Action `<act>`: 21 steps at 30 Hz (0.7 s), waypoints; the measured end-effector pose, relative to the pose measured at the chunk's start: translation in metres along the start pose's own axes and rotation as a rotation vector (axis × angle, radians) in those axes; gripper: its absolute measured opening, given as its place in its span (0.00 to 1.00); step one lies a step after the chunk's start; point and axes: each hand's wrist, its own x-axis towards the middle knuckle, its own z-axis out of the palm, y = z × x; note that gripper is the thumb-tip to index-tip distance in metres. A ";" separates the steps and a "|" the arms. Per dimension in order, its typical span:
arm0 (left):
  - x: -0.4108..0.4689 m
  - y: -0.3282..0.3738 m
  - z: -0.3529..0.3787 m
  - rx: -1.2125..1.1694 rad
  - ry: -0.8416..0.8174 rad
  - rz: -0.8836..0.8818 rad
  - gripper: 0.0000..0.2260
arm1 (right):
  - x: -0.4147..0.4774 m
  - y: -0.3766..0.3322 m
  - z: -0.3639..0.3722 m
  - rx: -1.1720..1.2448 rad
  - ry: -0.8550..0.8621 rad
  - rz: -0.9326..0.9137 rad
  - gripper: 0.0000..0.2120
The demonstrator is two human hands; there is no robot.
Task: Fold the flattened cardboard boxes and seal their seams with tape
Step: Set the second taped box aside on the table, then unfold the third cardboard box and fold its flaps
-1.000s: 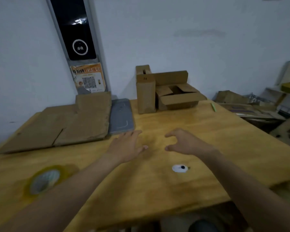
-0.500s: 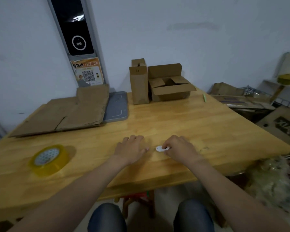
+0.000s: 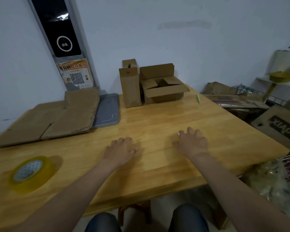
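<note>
Both hands flat on counter [image 3: 174, 118] near front edge: left hand [image 3: 120, 151], right hand [image 3: 192, 142], fingers spread, holding nothing. Flattened cardboard [image 3: 57, 118] at far left corner, well apart from hands; tape roll [image 3: 31, 173] by left front edge. Risk: one-handed long reach drags the stack, shoving the grey tray [image 3: 107, 109] against it.
</note>
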 end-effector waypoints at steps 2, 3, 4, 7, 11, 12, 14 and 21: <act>-0.003 -0.012 -0.001 -0.006 0.009 -0.031 0.29 | -0.003 -0.021 -0.003 -0.013 0.017 -0.062 0.29; -0.006 -0.018 -0.002 -0.005 0.007 -0.050 0.29 | -0.006 -0.033 -0.003 -0.027 0.030 -0.098 0.30; -0.009 -0.024 -0.003 -0.001 0.006 -0.070 0.29 | -0.008 -0.046 -0.003 -0.040 0.038 -0.135 0.30; -0.022 -0.047 -0.008 -0.002 0.022 -0.116 0.29 | -0.016 -0.091 -0.004 -0.056 0.025 -0.227 0.31; -0.041 -0.095 -0.012 -0.003 0.010 -0.175 0.29 | -0.028 -0.149 -0.007 -0.040 0.060 -0.323 0.29; -0.045 -0.110 -0.013 0.002 0.002 -0.199 0.29 | -0.030 -0.162 -0.006 -0.041 0.068 -0.347 0.29; -0.053 -0.139 -0.013 0.026 -0.016 -0.248 0.30 | -0.035 -0.186 -0.005 -0.042 0.069 -0.388 0.29; -0.072 -0.220 -0.014 -0.100 -0.077 -0.262 0.30 | -0.048 -0.265 -0.003 -0.060 0.026 -0.488 0.30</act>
